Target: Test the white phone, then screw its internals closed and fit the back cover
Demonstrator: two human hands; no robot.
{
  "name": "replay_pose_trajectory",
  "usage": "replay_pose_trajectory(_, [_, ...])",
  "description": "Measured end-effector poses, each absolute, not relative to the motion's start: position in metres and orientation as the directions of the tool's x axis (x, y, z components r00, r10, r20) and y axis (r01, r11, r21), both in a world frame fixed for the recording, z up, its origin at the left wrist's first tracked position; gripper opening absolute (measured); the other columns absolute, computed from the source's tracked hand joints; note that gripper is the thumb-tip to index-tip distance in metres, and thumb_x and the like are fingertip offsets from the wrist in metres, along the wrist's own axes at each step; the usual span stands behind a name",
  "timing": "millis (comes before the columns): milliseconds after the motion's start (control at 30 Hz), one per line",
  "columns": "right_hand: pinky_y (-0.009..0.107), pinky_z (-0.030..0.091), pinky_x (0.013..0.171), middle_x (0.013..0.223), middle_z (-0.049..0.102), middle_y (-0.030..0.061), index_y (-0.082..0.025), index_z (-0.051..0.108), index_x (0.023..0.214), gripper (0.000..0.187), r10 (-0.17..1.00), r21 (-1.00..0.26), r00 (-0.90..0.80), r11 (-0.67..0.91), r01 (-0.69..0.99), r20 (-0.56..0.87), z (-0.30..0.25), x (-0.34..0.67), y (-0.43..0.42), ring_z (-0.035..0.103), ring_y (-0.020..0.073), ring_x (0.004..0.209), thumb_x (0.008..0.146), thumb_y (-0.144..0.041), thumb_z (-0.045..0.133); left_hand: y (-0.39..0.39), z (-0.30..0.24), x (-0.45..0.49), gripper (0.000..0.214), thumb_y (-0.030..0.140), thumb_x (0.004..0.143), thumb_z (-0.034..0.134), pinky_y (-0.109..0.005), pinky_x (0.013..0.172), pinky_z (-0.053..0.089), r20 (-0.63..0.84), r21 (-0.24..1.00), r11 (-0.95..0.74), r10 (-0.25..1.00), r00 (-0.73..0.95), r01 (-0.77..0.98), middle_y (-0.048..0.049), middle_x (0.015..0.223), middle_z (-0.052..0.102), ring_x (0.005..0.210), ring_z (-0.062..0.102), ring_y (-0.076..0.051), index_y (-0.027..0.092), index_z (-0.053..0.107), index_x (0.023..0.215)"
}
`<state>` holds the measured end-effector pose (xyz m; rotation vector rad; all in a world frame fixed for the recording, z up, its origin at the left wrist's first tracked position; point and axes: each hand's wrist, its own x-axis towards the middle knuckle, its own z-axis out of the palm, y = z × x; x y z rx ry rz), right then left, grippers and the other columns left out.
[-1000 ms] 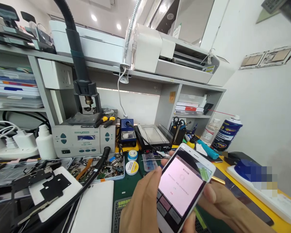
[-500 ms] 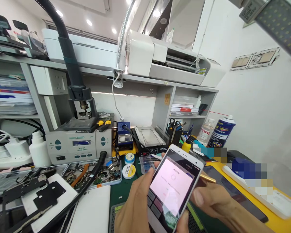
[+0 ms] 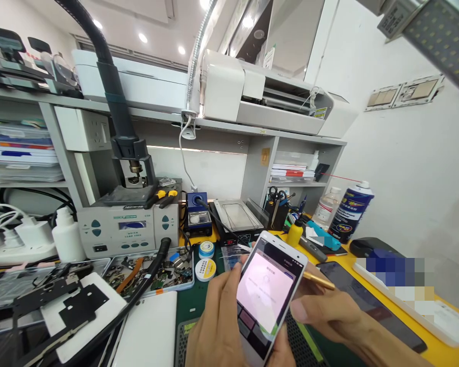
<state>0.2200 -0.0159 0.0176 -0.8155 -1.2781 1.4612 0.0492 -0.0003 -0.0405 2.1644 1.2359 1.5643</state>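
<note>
A white smartphone point(image 3: 265, 295) with a lit pink screen is held up over the green work mat point(image 3: 193, 306). My left hand point(image 3: 218, 326) wraps round its left edge from below, thumb lying along the side. My right hand point(image 3: 325, 313) grips the right edge, thumb resting at the bezel. Both hands are closed on the phone. A gold pen-like tool point(image 3: 318, 280) sticks out to the right just behind the phone; I cannot tell whether my right hand holds it.
A rework station point(image 3: 128, 229) with a black hose point(image 3: 110, 97) stands at left. In front lie a parts tray point(image 3: 153, 267), a white bottle point(image 3: 67, 234), a white slab point(image 3: 149, 331). A hot plate point(image 3: 239, 219), spray can point(image 3: 350, 211) and dark phone point(image 3: 367, 303) sit right.
The phone and both hands have drifted left and slightly lower in view. The view itself shifted a little; my right thumb has moved in closer to the screen edge.
</note>
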Motion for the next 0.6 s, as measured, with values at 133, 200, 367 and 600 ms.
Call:
replay_pose_trajectory(133, [0.054,0.046,0.103,0.12,0.073,0.0061,-0.029,0.067,0.125,0.06,0.954,-0.963,-0.269,0.059,-0.262,0.131,0.017,0.216,-0.015,0.056,0.0374,0.128,0.066,-0.028,0.079,0.005,-0.045,0.049,0.071,0.026,0.072,0.062,-0.035,0.058,0.057,0.671,0.591,-0.636,0.729,0.135,0.496,-0.0136,0.124,0.061,0.081,0.07,-0.025,0.023,0.041,0.139])
replay_pose_trajectory(200, [0.053,0.044,0.105,0.12,0.073,0.0047,-0.03,0.069,0.119,0.053,0.953,-0.964,-0.267,0.075,-0.257,0.145,0.018,0.215,-0.015,0.056,0.0369,0.127,0.067,-0.027,0.078,0.006,-0.043,0.049,0.067,0.026,0.073,0.061,-0.037,0.065,0.059,0.677,0.593,-0.644,0.723,0.134,0.483,-0.0138,0.122,0.059,0.085,0.069,-0.026,0.022,0.042,0.137])
replay_pose_trajectory(367, [0.052,0.039,0.11,0.124,0.071,0.0035,-0.03,0.069,0.12,0.049,0.95,-0.982,-0.274,0.109,-0.155,0.149,0.028,0.215,-0.018,0.053,0.0349,0.131,0.072,-0.026,0.077,0.006,-0.035,0.051,0.054,0.023,0.075,0.061,-0.043,0.081,0.058,0.716,0.592,-0.662,0.694,0.075,0.46,-0.0134,0.115,0.059,0.105,0.064,-0.03,0.022,0.049,0.128])
replay_pose_trajectory(600, [0.05,0.038,0.11,0.131,0.067,0.0041,-0.032,0.064,0.129,0.049,0.931,-0.976,-0.302,0.17,-0.132,0.203,0.031,0.212,-0.019,0.048,0.0324,0.136,0.081,-0.027,0.074,0.005,-0.031,0.052,0.057,0.031,0.072,0.059,-0.042,0.073,0.059,0.6,0.728,-0.558,0.8,0.024,0.399,-0.0119,0.117,0.06,0.096,0.066,-0.028,0.02,0.05,0.127])
